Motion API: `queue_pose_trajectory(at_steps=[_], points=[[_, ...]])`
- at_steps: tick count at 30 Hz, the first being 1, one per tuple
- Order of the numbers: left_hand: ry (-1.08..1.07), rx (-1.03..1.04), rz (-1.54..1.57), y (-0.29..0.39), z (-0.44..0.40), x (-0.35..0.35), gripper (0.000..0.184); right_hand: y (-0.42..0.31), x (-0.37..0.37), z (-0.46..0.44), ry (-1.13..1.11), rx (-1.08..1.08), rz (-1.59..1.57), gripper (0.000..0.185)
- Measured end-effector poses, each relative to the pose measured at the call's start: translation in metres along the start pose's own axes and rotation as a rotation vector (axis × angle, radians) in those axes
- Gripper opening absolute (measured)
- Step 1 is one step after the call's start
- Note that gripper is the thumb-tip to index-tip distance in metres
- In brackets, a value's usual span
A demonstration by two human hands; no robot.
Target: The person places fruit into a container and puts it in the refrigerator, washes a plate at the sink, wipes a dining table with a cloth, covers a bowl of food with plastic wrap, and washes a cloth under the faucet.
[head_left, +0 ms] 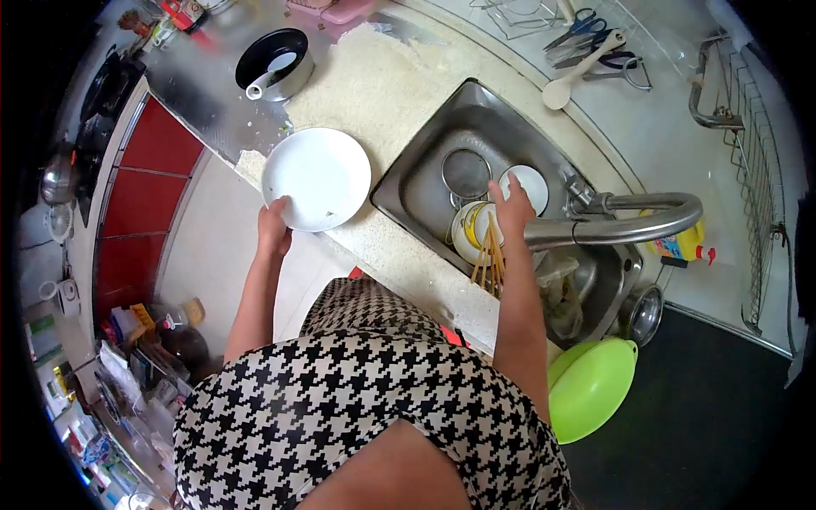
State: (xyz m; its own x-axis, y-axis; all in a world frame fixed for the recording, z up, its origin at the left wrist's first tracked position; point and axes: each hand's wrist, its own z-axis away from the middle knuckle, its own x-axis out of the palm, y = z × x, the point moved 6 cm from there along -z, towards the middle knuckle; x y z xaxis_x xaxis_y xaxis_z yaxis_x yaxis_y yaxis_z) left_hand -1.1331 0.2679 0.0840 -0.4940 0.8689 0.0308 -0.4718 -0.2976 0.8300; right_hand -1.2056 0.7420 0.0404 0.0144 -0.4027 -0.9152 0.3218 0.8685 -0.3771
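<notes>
A pale, speckled counter (357,93) is running diagonally past me, its edge meeting red cabinet doors (146,177) on 1 side. Light, glossy floor (217,212) is showing below them. A dark panel (697,408) is lying beyond the sink's end, and a wire rack (748,170) is hanging by the white wall (680,161).

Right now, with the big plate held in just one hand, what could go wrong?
The plate could slip: the left hand has it only by the edge, and part of it sticks out past the counter, over the floor.

The right hand might bump the dish in the sink, or get poked by the chopsticks near its wrist.
</notes>
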Motion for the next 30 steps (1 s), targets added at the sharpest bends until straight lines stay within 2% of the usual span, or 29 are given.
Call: queue_pose_trajectory(at_steps=[2,5,8,11,13,15,16,18,21,25,28,30], points=[[0.007,0.0,0.026,-0.007,-0.006,0.006,0.047,-0.002,-0.018,0.011,0.217,-0.201,-0.063,0.039],[0.002,-0.025,0.025,-0.018,-0.018,0.009,0.049,0.014,-0.058,0.005,0.354,-0.406,0.161,0.037],[-0.003,-0.019,0.019,-0.021,-0.027,0.012,0.049,0.052,-0.085,-0.011,0.642,-0.492,0.386,0.034],[0.013,0.005,-0.158,-0.01,-0.035,0.009,0.047,0.098,-0.079,-0.038,0.405,-0.473,0.234,0.028],[0.019,0.062,-0.287,-0.005,-0.047,0.002,0.043,0.132,-0.09,-0.038,0.292,0.075,-0.7,0.031],[0.013,0.087,-0.395,-0.006,-0.062,-0.009,0.041,0.113,-0.115,-0.007,0.313,0.293,-1.38,0.038],[0.011,0.102,-0.448,-0.006,-0.066,-0.01,0.04,0.083,-0.143,0.022,0.418,0.21,-1.608,0.043],[0.067,0.148,-0.505,0.006,-0.057,-0.008,0.037,0.029,-0.195,0.058,0.464,-0.025,-1.763,0.049],[0.057,0.168,-0.507,0.013,-0.045,-0.003,0.037,-0.021,-0.235,0.071,0.474,-0.249,-1.404,0.049],[0.019,0.167,-0.491,0.013,-0.041,0.0,0.037,-0.062,-0.226,0.052,0.368,-0.218,-1.181,0.041],[0.021,0.18,-0.467,0.008,-0.042,-0.005,0.039,-0.077,-0.225,0.012,0.308,-0.228,-1.182,0.039],[0.02,0.181,-0.417,0.005,-0.042,-0.005,0.039,-0.087,-0.222,-0.016,0.388,-0.287,-1.254,0.039]])
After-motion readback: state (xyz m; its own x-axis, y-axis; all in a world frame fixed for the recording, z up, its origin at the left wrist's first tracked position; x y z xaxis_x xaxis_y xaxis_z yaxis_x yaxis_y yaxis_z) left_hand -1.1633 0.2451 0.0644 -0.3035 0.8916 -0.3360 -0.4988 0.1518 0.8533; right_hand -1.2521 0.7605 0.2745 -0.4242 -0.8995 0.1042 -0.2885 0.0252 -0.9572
